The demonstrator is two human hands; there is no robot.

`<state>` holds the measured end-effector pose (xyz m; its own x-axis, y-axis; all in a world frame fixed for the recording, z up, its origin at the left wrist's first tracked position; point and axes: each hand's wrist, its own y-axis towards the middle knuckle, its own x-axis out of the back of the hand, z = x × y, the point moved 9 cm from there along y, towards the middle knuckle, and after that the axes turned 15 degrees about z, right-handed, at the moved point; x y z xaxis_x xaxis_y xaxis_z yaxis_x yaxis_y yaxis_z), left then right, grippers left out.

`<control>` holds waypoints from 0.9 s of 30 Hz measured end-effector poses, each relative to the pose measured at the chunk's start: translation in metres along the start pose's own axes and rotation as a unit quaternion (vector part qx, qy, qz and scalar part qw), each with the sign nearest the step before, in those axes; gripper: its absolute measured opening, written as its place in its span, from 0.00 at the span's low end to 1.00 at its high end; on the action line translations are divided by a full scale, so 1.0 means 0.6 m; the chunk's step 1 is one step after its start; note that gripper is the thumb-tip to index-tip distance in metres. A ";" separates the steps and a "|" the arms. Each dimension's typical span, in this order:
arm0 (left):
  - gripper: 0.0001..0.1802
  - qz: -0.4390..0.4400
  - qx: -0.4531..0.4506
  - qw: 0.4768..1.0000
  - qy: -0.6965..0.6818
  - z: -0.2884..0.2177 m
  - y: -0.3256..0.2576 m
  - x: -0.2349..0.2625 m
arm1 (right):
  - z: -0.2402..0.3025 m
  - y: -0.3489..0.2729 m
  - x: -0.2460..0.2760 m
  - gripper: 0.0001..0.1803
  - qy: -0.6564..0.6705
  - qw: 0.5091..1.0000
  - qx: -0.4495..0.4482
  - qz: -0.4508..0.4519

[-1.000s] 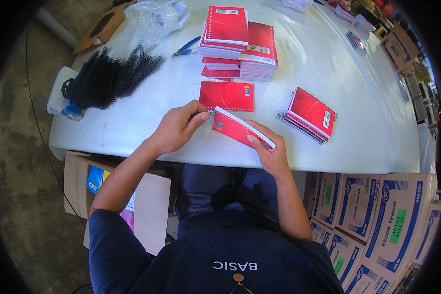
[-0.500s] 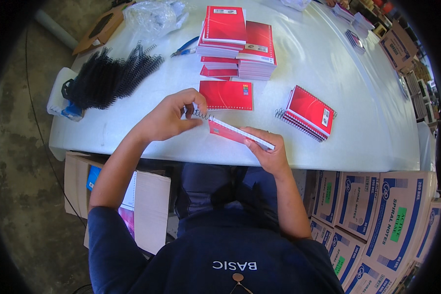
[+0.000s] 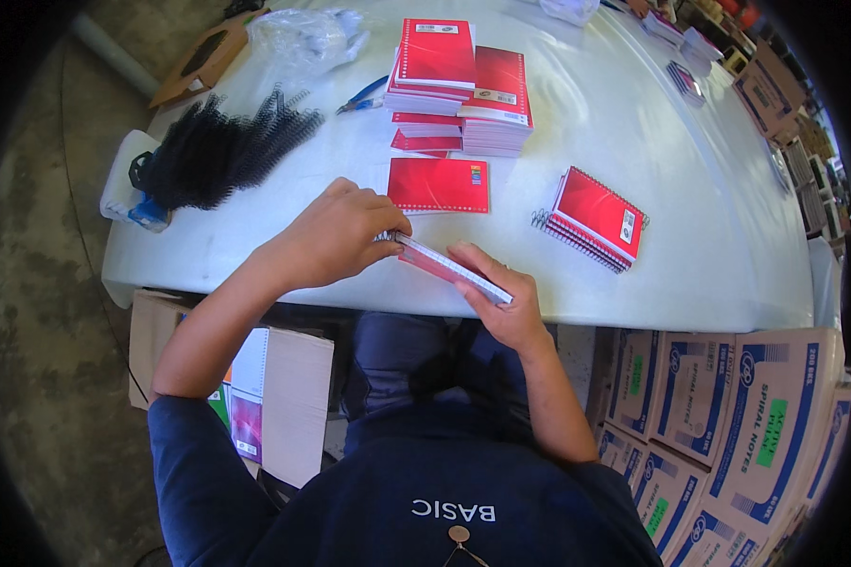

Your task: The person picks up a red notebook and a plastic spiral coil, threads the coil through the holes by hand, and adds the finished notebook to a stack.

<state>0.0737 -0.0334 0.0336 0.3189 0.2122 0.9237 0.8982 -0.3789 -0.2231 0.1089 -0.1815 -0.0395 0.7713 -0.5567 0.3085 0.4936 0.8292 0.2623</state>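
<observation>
A small red-covered notebook (image 3: 435, 268) is held edge-up over the near side of the table. My right hand (image 3: 509, 298) pinches its right end between thumb and fingers. At the other end, my left hand (image 3: 345, 234) has its fingers closed around a dark spiral coil (image 3: 389, 237), which meets the notebook's corner and is mostly hidden by the fingers. Just beyond lies a red notebook (image 3: 438, 184) with a row of punched holes. To the right, a small stack of coil-bound red notebooks (image 3: 598, 215) has coil ends sticking out.
Black spiral coils (image 3: 222, 156) are heaped at the left by a white container (image 3: 123, 180). Blue-handled pliers (image 3: 364, 96) lie beside tall stacks of red notebooks (image 3: 435, 57). Clear plastic (image 3: 303, 40) sits far left. Cartons (image 3: 766, 425) are piled below right; an open carton (image 3: 296, 402) stands below left.
My left hand has moved in against the notebook's left end, and the length of coil that showed there is now mostly covered. The notebook and my right hand have shifted slightly left.
</observation>
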 end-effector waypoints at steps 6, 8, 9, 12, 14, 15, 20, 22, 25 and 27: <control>0.12 0.031 0.028 0.999 0.000 -0.003 0.009 0.007 | -0.007 0.004 -0.004 0.17 -0.005 1.000 0.018 0.019; 0.12 0.011 0.050 0.999 0.010 -0.012 0.011 0.011 | -0.002 0.001 -0.006 0.17 -0.001 1.000 0.019 0.013; 0.12 -0.009 0.036 0.999 0.000 -0.013 0.009 0.015 | -0.001 0.000 -0.007 0.16 -0.002 1.000 0.021 0.011; 0.11 -0.012 0.016 0.999 -0.030 -0.001 0.004 0.017 | 0.002 -0.001 -0.007 0.16 0.003 1.000 0.030 0.009; 0.11 0.065 0.034 0.996 -0.053 0.011 0.011 0.011 | 0.004 0.001 -0.005 0.16 0.016 0.999 0.037 0.013; 0.10 0.085 0.022 0.992 -0.089 0.018 0.013 0.003 | 0.002 0.004 -0.006 0.16 0.021 0.999 0.028 0.021; 0.10 0.089 0.000 0.991 -0.103 0.025 0.018 -0.013 | 0.000 0.006 -0.007 0.18 0.034 0.998 0.032 0.033; 0.11 0.121 0.008 0.980 -0.159 0.032 0.025 -0.017 | 0.000 0.007 -0.009 0.18 0.037 0.998 0.034 0.035; 0.12 0.162 0.025 0.966 -0.202 0.034 0.031 -0.014 | -0.006 0.005 -0.008 0.18 0.046 0.998 0.027 0.037; 0.13 0.117 -0.004 0.980 -0.162 0.018 0.029 0.000 | -0.011 0.003 -0.008 0.18 0.050 0.998 0.021 0.034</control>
<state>0.0924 -0.0303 0.0263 0.5967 0.3929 0.6997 0.7868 -0.4579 -0.4139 0.1089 -0.1769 -0.0465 0.8393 -0.4902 0.2350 0.4237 0.8607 0.2823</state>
